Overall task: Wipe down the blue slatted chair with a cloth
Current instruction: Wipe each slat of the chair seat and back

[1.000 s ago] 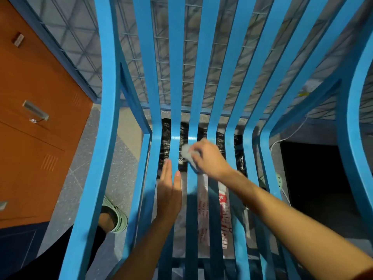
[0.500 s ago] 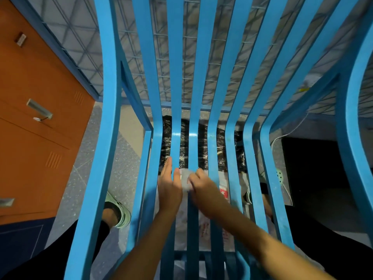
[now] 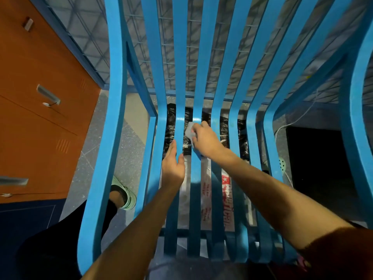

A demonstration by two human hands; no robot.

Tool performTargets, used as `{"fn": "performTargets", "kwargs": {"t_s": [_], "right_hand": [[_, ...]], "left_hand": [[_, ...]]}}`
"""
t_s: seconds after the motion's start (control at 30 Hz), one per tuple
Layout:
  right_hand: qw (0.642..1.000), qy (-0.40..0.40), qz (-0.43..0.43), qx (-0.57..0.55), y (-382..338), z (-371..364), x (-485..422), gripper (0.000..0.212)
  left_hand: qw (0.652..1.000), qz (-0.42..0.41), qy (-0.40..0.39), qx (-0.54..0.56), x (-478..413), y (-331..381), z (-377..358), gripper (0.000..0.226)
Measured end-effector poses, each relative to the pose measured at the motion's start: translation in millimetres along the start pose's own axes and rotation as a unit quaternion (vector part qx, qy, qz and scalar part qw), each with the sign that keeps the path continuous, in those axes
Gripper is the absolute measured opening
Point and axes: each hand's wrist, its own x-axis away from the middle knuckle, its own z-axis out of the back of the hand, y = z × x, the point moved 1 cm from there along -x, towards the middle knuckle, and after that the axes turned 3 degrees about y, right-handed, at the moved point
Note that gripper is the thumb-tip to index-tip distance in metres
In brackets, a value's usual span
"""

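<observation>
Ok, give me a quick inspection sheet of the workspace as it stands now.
Surface: speckled floor under the chair.
Job's things: blue chair; pale cloth on a middle slat near the seat bend.
Clutter: black bag and white printed bag under the seat.
Hands: right hand grips the cloth; left hand lies on the slats beside it, fingers straight.
Cables: white cable at right, beyond the chair.
Surroundings: orange cabinet at left; wire mesh behind; green sandal on the floor.
</observation>
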Motion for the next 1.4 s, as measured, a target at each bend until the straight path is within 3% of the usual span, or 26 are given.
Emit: {"fn": "performTargets", "kwargs": {"t_s": [0.1,0.23,0.73,0.83,0.9,0.97,1.2,1.3,1.4], "right_hand": [[1.0,0.008,0.002,0.014,-4.0,-11.4,26.1,0.031],[1.0,-0.012,-0.008,-0.006,-7.5,-26.9,78.5,0.023],[0.994,-0.095,0.007,-0.062,-31.4,-61.2,261.4,0.035],[0.99,-0.117,0.028,-0.072,-31.5,-56.7,283.7,0.026],[0.984,-0.138,0.052,-0.098,-31.3,-44.6,288.4,0.012],[0.981,-0.135,0.051,-0.128,-30.6,-28.0,276.5,0.013],[0.997,-0.037,0.019,-0.07,-28.6,-13.6,179.1,0.011],[0.998,-0.063,0.025,0.001,-32.2,-32.9,178.0,0.021],[0.997,-0.041,0.05,0.034,-36.6,-46.0,204.0,0.033]], "left_hand": [[1.0,0.001,-0.02,-0.02,1.3,-2.0,3.1,0.054],[0.999,0.028,-0.035,-0.023,12.4,-1.3,10.1,0.059],[0.993,0.072,-0.064,-0.074,147.4,-0.3,43.6,0.066],[0.99,0.08,-0.084,-0.082,159.1,-5.0,46.3,0.065],[0.989,0.098,-0.088,-0.072,167.2,-5.8,50.5,0.06],[0.988,0.117,-0.084,-0.061,172.2,-9.2,52.9,0.057],[0.985,0.146,-0.072,-0.052,187.8,-17.3,53.2,0.058],[0.985,0.15,-0.076,-0.048,188.6,-14.0,55.6,0.056],[0.986,0.142,-0.073,-0.045,187.0,-10.9,57.8,0.054]]}}
